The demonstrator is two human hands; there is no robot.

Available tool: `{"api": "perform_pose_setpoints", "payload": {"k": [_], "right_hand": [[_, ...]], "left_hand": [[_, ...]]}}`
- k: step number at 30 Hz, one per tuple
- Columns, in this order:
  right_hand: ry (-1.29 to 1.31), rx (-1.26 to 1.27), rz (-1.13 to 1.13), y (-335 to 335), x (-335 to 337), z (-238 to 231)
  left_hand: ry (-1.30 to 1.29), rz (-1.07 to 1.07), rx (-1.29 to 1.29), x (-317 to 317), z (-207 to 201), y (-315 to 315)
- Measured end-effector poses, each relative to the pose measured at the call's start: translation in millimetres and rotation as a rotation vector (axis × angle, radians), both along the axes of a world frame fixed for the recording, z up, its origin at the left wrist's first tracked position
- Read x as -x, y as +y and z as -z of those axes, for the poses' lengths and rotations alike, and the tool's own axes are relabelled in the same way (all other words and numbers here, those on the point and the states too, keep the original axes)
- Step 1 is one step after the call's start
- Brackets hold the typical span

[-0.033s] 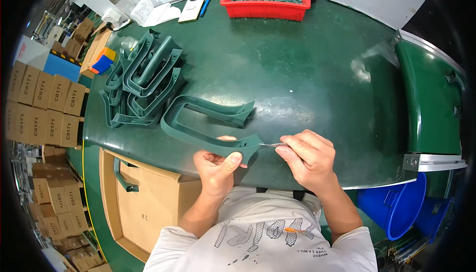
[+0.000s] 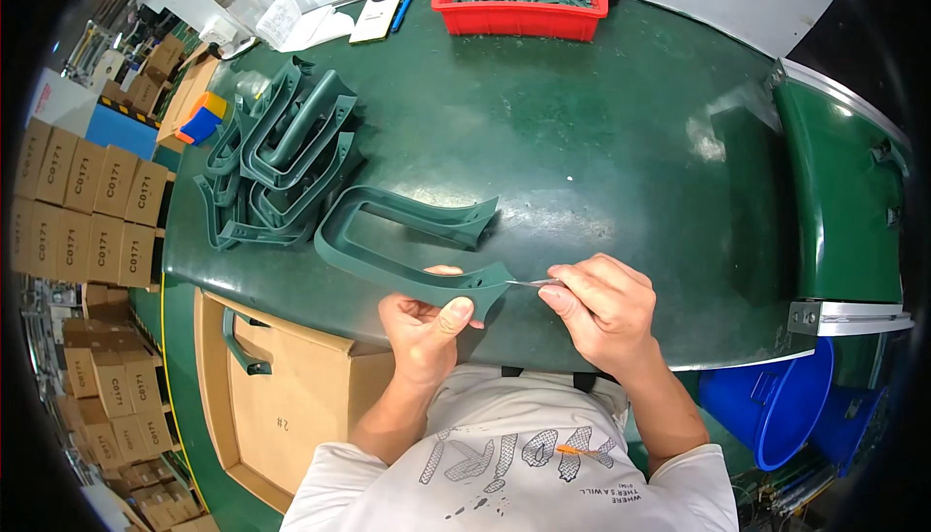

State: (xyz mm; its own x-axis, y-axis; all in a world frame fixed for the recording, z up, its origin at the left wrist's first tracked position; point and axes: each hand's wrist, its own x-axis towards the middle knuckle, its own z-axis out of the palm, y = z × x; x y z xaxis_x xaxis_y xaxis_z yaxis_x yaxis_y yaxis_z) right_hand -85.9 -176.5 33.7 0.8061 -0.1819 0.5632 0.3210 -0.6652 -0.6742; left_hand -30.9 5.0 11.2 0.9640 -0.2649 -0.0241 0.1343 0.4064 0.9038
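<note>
A green U-shaped plastic handle lies over the near part of the table, its open end toward the right. My left hand is closed around its nearer leg, thumb on top close to the flared end. In my right hand, a thin pointed metal blade is pinched between thumb and fingers. The blade's tip meets the edge of that flared end; its rear part is hidden by my fingers. To the left, a heap of similar green handles rests on the table.
At the far edge stands a red bin of small green pieces. An open cardboard box with one green handle inside sits below the table at left. Blue bins stand at lower right, beneath a green metal-edged panel.
</note>
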Motion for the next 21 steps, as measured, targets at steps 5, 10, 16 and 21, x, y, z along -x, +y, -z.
{"api": "perform_pose_setpoints", "payload": {"k": [5, 10, 16, 21], "right_hand": [[0.004, 0.048, 0.025, -1.0, -3.5, 3.3], [-0.006, 0.048, 0.089, -2.4, -1.5, 5.8], [-0.075, 0.069, 0.023, 2.9, 0.1, 3.7], [-0.092, 0.099, 0.035, 0.8, -2.0, 7.1]], "left_hand": [[0.007, 0.034, -0.001, -1.2, 1.4, 2.2], [0.015, 0.012, 0.014, 1.5, -1.3, 2.5], [0.015, 0.018, 0.010, -0.5, 2.0, 4.3], [0.022, 0.045, 0.046, -1.5, 2.4, 1.9]]}}
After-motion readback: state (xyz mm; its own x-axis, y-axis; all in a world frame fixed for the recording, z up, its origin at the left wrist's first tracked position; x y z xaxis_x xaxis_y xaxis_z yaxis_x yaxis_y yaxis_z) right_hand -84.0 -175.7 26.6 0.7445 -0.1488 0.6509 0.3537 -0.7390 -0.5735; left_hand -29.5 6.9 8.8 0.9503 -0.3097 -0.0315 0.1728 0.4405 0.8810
